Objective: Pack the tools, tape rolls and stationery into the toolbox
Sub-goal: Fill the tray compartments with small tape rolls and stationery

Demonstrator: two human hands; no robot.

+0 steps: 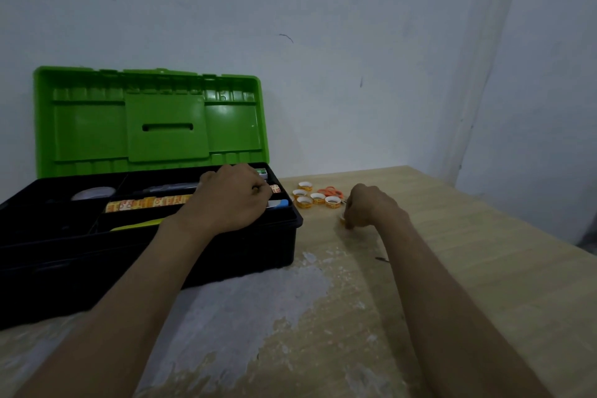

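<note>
The toolbox (pixel 242 252) stands open at the left of the table (pixel 452 236), with a row of orange-printed rolls (pixel 148 203) in its tray; we cannot read the print. Our left hand (pixel 229 197) curls over the tray's right end, and we cannot tell whether it grasps anything. Our right hand (pixel 371 207) pinches one tape roll (pixel 342 220) on the table, near five loose rolls (pixel 318 198) and orange scissors (pixel 331 191).

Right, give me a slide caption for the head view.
Left hand over the open toolbox; right hand pinches a tape roll beside loose rolls and orange scissors.
</note>
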